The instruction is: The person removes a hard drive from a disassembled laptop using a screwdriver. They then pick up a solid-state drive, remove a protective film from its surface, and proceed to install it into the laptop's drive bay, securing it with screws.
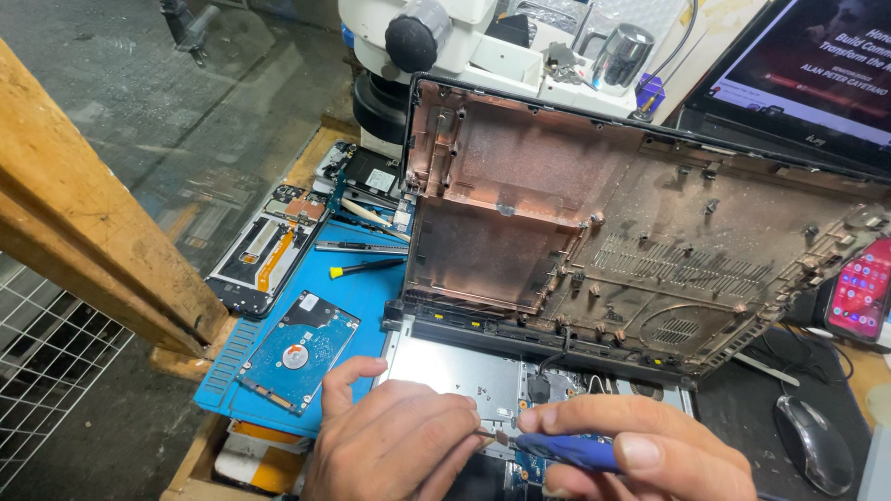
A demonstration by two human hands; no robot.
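A blue-handled screwdriver [568, 452] lies pinched in the right hand [640, 450], fingers closed tight around the handle, its tip over the open laptop base [455, 371]. The left hand [394, 441] pinches narrowly at the tip. The raised bottom cover [594, 232] stands behind; a hard drive [297, 351] lies near the blue mat's [371, 288] front edge.

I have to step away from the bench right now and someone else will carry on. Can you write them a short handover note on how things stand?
Left hand: rests on the opened laptop, fingertips steadying the spot being worked.
Right hand: holds a blue-handled screwdriver, tip pointing left toward the left fingertips.
Done: bottom cover is off and propped upright behind the laptop; hard drive lies on the blue mat, beside a yellow-handled tool and an opened phone.
Left: the work at the screwdriver tip is unfinished; cover and drive are not back in.
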